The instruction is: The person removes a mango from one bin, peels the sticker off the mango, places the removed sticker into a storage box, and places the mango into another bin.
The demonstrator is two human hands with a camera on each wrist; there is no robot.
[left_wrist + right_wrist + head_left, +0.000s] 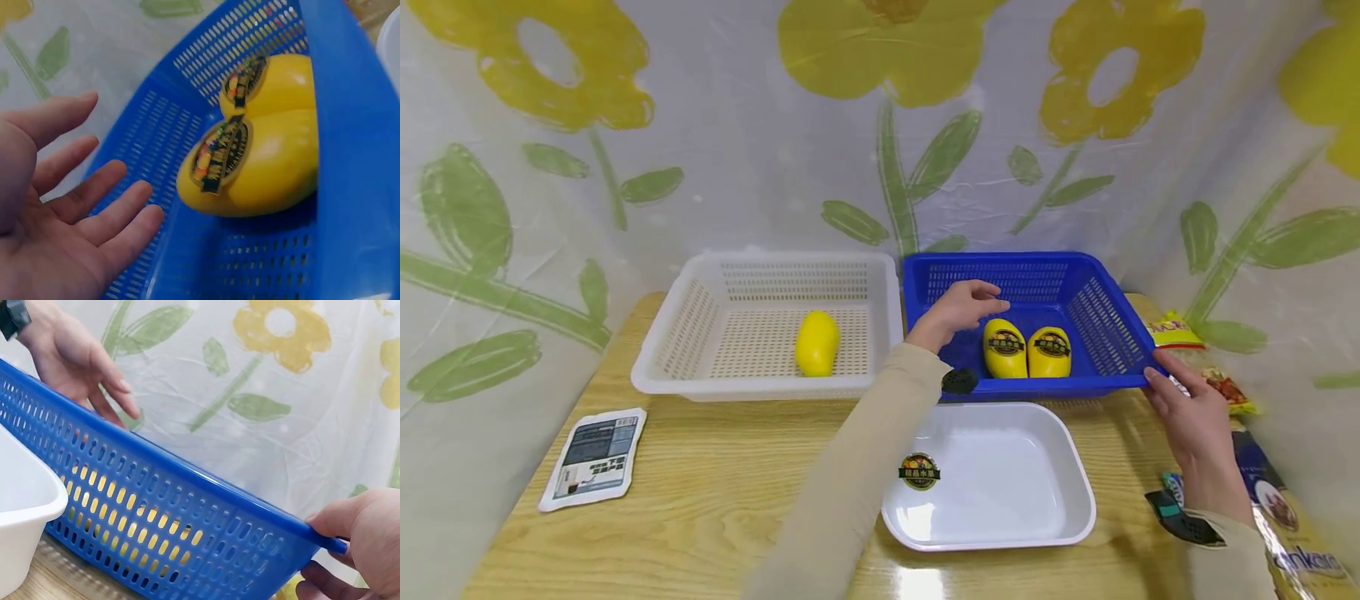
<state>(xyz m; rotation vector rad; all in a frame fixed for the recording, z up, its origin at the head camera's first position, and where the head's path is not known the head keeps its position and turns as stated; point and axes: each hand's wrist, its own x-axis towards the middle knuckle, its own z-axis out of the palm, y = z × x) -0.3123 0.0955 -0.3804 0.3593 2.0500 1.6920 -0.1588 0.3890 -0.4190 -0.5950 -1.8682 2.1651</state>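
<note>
My right hand (1193,417) pinches the rim at the near right corner of the blue basket (1105,382), thumb on top and fingers curled below. Two yellow mangoes with black and gold stickers lie side by side in this basket, a left mango (1004,360) and a right mango (1051,364). Over the basket's left part hovers my left hand (958,310), its fingers loosely spread and holding nothing. In the left wrist view the mangoes (269,165) are just beyond those fingertips.
A white basket (685,387) with one yellow mango (817,343) stands on the left. In front of the blue basket is a white tray (1000,475) bearing a sticker (919,472). A flat printed pack (595,458) lies far left; several snack bags (1225,387) line the right edge.
</note>
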